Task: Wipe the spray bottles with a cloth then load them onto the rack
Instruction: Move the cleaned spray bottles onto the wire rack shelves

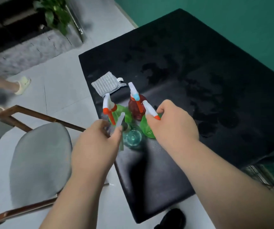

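Note:
Several spray bottles stand together near the left edge of a black table. My left hand grips the grey spray head of a clear teal bottle. My right hand curls round the neck of a green bottle with a white, orange-tipped nozzle. Behind them stand a second green bottle with an orange trigger and a red bottle with a blue-tipped nozzle. A grey striped cloth lies folded on the table just beyond the bottles. No rack is in view.
A grey cushioned chair with a brown frame stands left of the table. Another person's leg in a pale slipper is on the floor at the far left. A potted plant stands at the back. A green wall runs behind the table.

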